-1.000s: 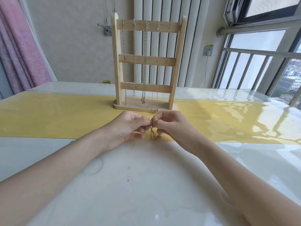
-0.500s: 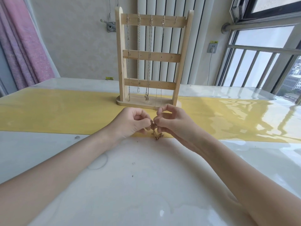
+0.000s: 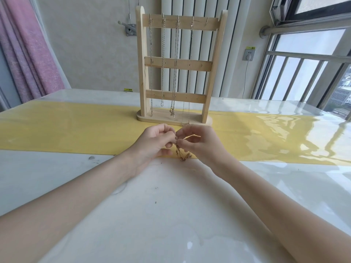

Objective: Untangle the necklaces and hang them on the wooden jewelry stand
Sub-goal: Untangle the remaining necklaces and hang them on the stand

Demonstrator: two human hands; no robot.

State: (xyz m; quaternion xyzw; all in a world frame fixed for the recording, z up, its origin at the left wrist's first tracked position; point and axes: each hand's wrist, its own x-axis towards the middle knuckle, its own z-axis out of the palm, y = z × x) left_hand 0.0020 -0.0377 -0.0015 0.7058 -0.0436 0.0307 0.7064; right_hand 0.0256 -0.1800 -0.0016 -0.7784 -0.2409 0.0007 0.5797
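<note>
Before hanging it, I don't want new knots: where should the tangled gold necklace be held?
Probably at its top end, pinched from above, where the left hand and right hand already meet. The gold necklace dangles bunched below, its low end at the table, so gravity can straighten it.

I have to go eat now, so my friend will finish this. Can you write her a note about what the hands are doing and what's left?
Left hand: pinching the top of the gold tangled necklace.
Right hand: pinching the same chain from the other side, just above the table.
The chain's lower end droops in a clump at the edge of the yellow runner.
Done: four necklaces already hang from hooks on the top bar of the wooden stand, right behind the hands.
Left: finish loosening this chain, then hang it. The rightmost hook looks free.
</note>
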